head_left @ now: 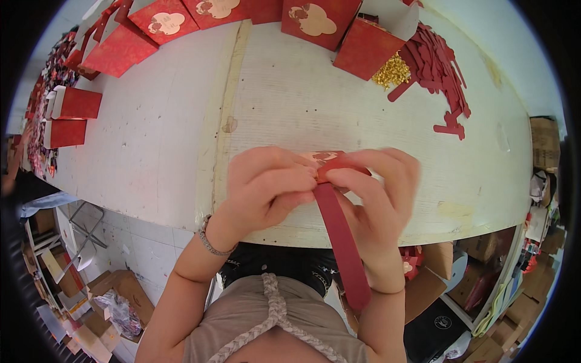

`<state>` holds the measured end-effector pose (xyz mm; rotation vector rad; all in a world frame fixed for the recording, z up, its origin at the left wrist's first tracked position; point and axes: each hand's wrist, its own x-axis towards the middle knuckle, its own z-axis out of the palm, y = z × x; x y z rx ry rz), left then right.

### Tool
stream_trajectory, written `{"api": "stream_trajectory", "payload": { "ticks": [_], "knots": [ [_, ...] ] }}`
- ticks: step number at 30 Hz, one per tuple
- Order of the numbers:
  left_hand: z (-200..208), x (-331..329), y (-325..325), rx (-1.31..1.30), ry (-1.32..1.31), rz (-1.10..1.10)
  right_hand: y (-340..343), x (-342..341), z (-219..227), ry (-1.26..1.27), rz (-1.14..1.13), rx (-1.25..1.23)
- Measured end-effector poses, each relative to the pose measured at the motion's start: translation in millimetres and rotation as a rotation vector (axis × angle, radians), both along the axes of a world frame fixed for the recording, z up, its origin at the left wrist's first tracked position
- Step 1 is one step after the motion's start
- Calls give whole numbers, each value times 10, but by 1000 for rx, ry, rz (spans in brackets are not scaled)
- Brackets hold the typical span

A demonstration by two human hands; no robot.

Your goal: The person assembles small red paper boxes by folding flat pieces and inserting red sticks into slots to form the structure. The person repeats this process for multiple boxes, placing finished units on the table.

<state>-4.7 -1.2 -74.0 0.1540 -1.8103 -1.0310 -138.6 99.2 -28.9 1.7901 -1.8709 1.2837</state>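
Above the table's near edge, my left hand and my right hand meet with fingers closed around a small red paper box with a cream label. My fingertips pinch its near edge, and my fingers cover most of it. From that pinch point a long dark red strap with a rounded end hangs toward me, in front of my right wrist. How the strap joins the box is hidden by my fingers.
Dark red straps lie piled at the far right, beside small gold pieces. Red boxes line the table's far side, and two smaller open boxes stand left. Cardboard cartons sit below, left of the table.
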Motion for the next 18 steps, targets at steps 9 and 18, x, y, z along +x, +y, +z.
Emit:
{"api": "stream_trajectory", "payload": {
  "ticks": [9,18],
  "knots": [
    [784,52,-318,-795,-412,179,-137,-90,-155,-205,269,-26],
    [804,-40,-424,-275,-605,58,-134,-128,-183,-172,307,-113]
  ]
}}
